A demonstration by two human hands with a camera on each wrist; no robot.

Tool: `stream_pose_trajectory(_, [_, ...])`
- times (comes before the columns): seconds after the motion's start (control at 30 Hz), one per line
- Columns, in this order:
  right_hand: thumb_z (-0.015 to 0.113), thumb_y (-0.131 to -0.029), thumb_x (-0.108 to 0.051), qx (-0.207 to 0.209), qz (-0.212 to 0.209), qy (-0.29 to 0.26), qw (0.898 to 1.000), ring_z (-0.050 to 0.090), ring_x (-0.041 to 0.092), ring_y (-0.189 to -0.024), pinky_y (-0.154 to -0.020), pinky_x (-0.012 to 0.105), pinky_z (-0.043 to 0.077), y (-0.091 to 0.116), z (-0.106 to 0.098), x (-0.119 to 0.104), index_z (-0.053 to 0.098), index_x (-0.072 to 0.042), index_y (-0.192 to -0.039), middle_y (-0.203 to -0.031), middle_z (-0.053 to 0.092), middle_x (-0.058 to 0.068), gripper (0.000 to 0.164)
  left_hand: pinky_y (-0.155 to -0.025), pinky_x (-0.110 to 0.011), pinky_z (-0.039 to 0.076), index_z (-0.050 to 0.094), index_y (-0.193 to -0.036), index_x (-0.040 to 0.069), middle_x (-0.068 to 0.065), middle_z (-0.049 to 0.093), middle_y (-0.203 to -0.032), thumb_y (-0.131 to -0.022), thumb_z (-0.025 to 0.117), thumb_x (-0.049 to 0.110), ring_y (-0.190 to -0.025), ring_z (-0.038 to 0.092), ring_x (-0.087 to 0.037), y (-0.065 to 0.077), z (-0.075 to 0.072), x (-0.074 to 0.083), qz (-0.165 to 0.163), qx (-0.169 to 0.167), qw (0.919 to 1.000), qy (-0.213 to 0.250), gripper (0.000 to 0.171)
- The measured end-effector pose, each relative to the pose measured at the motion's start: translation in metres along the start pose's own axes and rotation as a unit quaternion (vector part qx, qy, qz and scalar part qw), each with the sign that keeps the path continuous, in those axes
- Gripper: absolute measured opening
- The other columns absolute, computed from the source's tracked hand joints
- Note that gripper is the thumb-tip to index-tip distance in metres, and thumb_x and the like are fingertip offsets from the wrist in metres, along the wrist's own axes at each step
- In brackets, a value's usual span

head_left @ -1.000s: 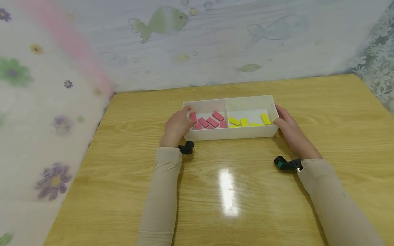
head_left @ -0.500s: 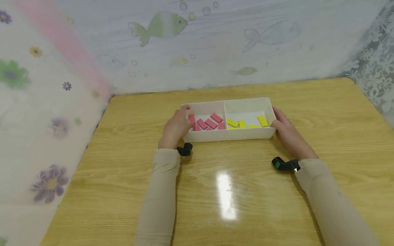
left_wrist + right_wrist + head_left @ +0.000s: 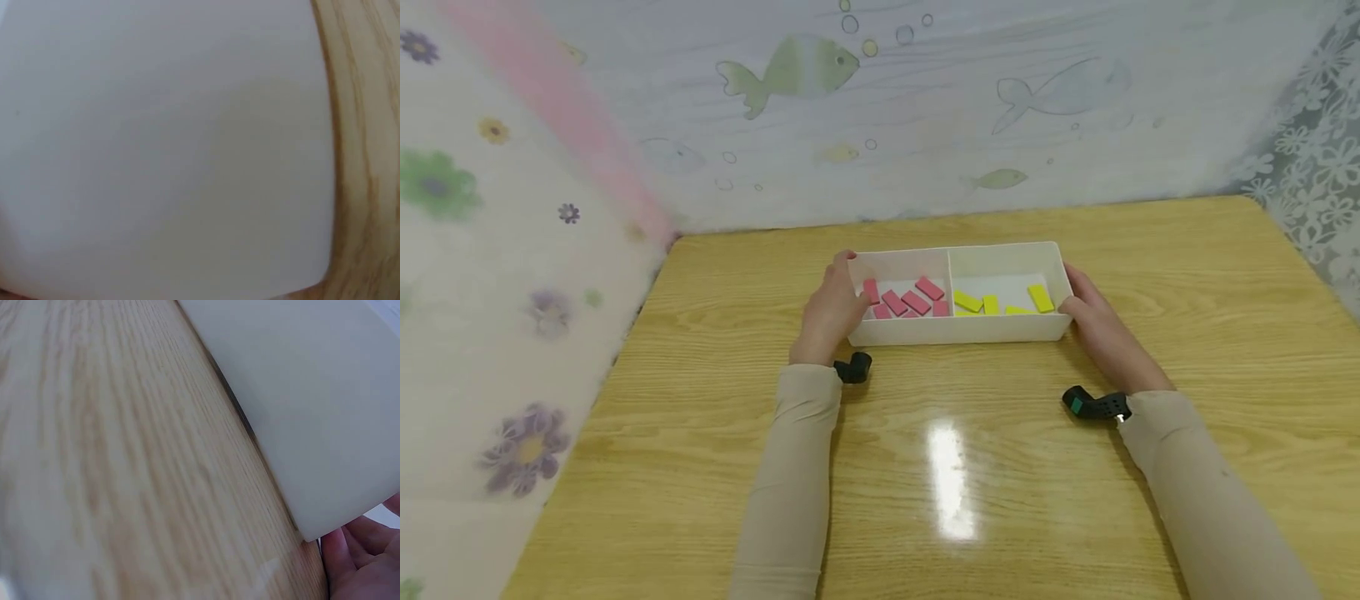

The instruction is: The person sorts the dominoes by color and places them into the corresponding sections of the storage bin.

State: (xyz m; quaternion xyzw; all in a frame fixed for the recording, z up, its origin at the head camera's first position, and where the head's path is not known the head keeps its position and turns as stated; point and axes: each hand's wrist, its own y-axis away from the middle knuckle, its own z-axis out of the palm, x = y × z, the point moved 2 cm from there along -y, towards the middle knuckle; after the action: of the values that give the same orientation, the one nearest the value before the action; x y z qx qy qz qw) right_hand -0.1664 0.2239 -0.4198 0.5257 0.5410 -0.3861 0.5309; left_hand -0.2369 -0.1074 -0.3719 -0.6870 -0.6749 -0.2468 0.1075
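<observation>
A white two-compartment box [image 3: 958, 331] sits on the wooden table. Pink rectangular blocks [image 3: 916, 302] lie in its left compartment, and yellow rectangular blocks [image 3: 1041, 297] in the right one. My left hand [image 3: 829, 312] grips the left end, thumb near the front corner and fingers toward the back corner. At the right end my right hand [image 3: 1105, 329] holds the box, its thumb at the front corner and the fingers along the outer side. In the left wrist view the box's white wall [image 3: 169, 150] fills most of the picture. Right fingers [image 3: 340, 556] touch the box's lower corner.
The wooden table [image 3: 700, 417] reaches to a back wall [image 3: 917, 108] painted with fish and a left wall [image 3: 505, 333] with flowers. Each wrist wears a black camera strap, such as the right wrist camera [image 3: 1093, 405].
The left hand's fingers have shifted outward from inside the box's left rim toward its back-left corner. The right hand keeps its hold, and the blocks look unmoved inside the box.
</observation>
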Motion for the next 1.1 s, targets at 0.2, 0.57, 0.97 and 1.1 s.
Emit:
stream_pose_trajectory(0.2, [0.034, -0.093, -0.015, -0.005, 0.008, -0.012, 1.000, 0.004, 0.011, -0.133, -0.105, 0.045, 0.007, -0.003, 0.000, 0.003, 0.007, -0.028, -0.144, -0.148, 0.005, -0.008, 0.058, -0.070, -0.040, 0.046, 0.007, -0.144, 0.022, -0.008, 0.027, -0.143, -0.088, 0.052, 0.020, -0.086, 0.052, -0.026, -0.004, -0.002, -0.002, 0.018, 0.014, 0.9997, -0.002, 0.072])
stream_pose_trajectory(0.57, [0.036, -0.094, -0.045, 0.003, 0.002, 0.004, 1.000, 0.000, 0.005, -0.132, -0.106, 0.045, 0.003, -0.004, -0.002, 0.005, 0.012, -0.035, -0.142, -0.147, 0.007, -0.013, 0.054, -0.093, -0.041, 0.037, 0.014, -0.144, 0.023, -0.002, 0.031, -0.142, -0.088, 0.051, 0.024, -0.118, 0.040, -0.022, -0.007, 0.004, -0.009, -0.001, 0.003, 1.0000, 0.009, 0.066])
stream_pose_trajectory(0.97, [0.035, -0.093, -0.045, 0.010, 0.005, -0.018, 1.000, -0.003, 0.007, -0.133, -0.107, 0.042, 0.004, -0.005, -0.003, 0.009, 0.008, -0.035, -0.142, -0.147, 0.001, -0.015, 0.057, -0.085, -0.040, 0.041, 0.029, -0.139, 0.025, 0.001, 0.049, -0.128, -0.089, 0.045, 0.047, -0.106, 0.051, -0.022, -0.012, 0.008, -0.009, -0.022, 0.079, 0.9963, 0.026, 0.057])
stream_pose_trajectory(1.1, [0.036, -0.093, -0.045, 0.015, 0.004, -0.021, 1.000, -0.002, 0.006, -0.132, -0.107, 0.041, 0.004, -0.004, 0.000, 0.011, 0.007, -0.029, -0.143, -0.148, 0.002, -0.012, 0.060, -0.079, -0.038, 0.042, 0.036, -0.136, 0.026, 0.003, 0.053, -0.123, -0.086, 0.035, 0.061, -0.098, 0.056, -0.017, -0.010, 0.009, -0.015, 0.001, 0.111, 0.9930, 0.041, 0.061])
